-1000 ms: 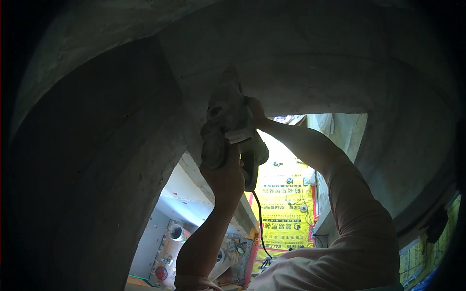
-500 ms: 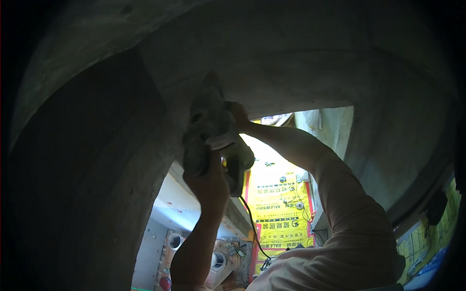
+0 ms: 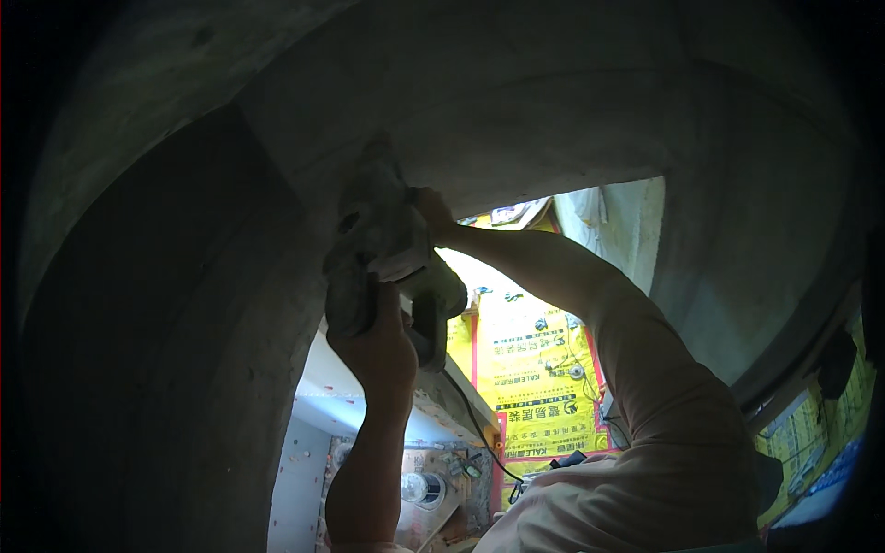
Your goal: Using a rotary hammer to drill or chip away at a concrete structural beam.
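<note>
A bulky, dark corded power tool, apparently a rotary hammer (image 3: 378, 226), is held up before me with its narrow front end pointing at the concrete surface (image 3: 516, 120). Deep shadow hides whether its tip touches the concrete. My left hand (image 3: 376, 346) is closed round the rear handle, lower on the tool. Nearer the front, my right hand (image 3: 431, 217) grips the tool's right side; its fingers are partly lost in the dark. From the rear a black cord (image 3: 468, 410) hangs down toward the floor.
Concrete walls (image 3: 166, 304) close in on the left and right. Through a bright opening lies a yellow printed floor covering (image 3: 539, 405) with thin cables on it. Lower down are a pale panel (image 3: 300, 470) and a round white pipe opening (image 3: 419, 488) amid rubble.
The tool and both hands sit slightly farther left in the picture, while the floor background has shifted a little right and up. Both hands keep their grip.
</note>
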`<state>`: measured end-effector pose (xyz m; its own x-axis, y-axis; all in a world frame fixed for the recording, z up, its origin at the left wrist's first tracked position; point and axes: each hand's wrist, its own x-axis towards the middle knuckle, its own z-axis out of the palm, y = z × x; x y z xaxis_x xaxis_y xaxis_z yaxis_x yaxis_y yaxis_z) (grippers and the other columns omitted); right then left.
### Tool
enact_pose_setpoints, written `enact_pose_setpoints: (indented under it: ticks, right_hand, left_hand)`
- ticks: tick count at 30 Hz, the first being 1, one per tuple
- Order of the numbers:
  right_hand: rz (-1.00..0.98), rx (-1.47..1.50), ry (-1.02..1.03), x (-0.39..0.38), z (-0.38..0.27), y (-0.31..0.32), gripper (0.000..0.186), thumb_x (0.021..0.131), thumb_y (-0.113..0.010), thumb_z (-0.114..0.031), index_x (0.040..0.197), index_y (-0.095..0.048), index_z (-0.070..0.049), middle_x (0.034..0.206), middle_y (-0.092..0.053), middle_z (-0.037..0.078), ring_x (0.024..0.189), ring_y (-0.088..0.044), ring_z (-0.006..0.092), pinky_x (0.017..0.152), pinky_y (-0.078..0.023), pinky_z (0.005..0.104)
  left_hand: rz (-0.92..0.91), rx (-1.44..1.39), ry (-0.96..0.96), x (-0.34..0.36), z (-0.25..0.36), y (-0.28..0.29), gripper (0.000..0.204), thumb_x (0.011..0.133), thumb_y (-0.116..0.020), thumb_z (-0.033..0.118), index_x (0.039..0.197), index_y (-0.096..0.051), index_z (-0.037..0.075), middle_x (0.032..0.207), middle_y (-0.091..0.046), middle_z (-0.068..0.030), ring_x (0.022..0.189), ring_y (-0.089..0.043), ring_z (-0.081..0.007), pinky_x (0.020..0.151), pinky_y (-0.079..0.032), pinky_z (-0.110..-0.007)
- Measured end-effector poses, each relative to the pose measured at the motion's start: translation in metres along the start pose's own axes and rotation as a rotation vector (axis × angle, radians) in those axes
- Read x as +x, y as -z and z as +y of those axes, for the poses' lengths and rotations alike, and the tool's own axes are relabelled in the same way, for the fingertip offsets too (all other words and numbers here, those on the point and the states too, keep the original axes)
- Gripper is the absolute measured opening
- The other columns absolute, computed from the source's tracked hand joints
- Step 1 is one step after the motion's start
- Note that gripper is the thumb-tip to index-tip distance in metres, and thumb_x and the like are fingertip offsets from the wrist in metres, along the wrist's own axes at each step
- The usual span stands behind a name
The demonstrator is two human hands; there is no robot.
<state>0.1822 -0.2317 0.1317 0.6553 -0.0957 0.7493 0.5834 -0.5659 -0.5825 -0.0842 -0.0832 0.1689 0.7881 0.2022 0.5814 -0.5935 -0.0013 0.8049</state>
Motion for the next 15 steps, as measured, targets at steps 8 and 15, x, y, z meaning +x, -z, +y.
enact_pose_setpoints:
  ticks: [8,15]
  right_hand:
    - [-0.011,-0.155,0.096,-0.002,-0.004,-0.002,0.048,0.074,-0.072,-0.045,0.095,-0.07,-0.003,0.096,-0.068,0.025,0.099,-0.065,0.0406,0.083,-0.055,0.0495]
    - [0.038,0.011,-0.029,-0.002,-0.007,-0.012,0.048,0.073,-0.074,-0.045,0.094,-0.069,-0.002,0.095,-0.069,0.025,0.098,-0.066,0.0405,0.082,-0.055,0.0488]
  left_hand:
    - [-0.019,-0.042,-0.089,0.0,-0.002,0.004,0.013,0.087,-0.067,0.005,0.098,-0.066,-0.001,0.073,-0.065,-0.0029,0.057,-0.059,-0.0089,0.053,-0.045,-0.024]
    - [-0.002,-0.024,-0.066,0.006,-0.001,0.008,0.014,0.087,-0.067,0.003,0.1,-0.065,-0.002,0.077,-0.066,-0.004,0.057,-0.059,-0.009,0.053,-0.045,-0.023]
